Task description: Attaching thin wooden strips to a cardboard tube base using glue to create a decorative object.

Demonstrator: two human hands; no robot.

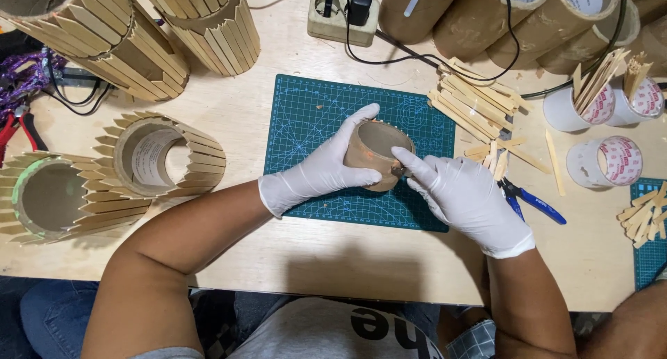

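On green mat (306, 116) | left hand (321, 170) grips cardboard tube (375, 144) | right hand (465, 199) tool mostly hidden

Left hand (319, 170): gloved in white, wrapped around a short cardboard tube (376, 154) on its near left side.
Right hand (467, 196): gloved in white, a small dark tool (399, 171) pressed by the fingertips against the tube's front wall.
Tube: held over a green cutting mat (306, 123), open end facing up.
Table (333, 251): pale wood, seen from above.
Left of mat: two tubes clad in wooden slats (104, 175), lying on their sides.
Right of mat: loose wooden sticks (469, 105), blue-handled pliers (531, 201), white tape rolls (604, 161).
Far edge: a power strip (340, 15) with black cables, plain tubes (514, 19) stacked beside it.
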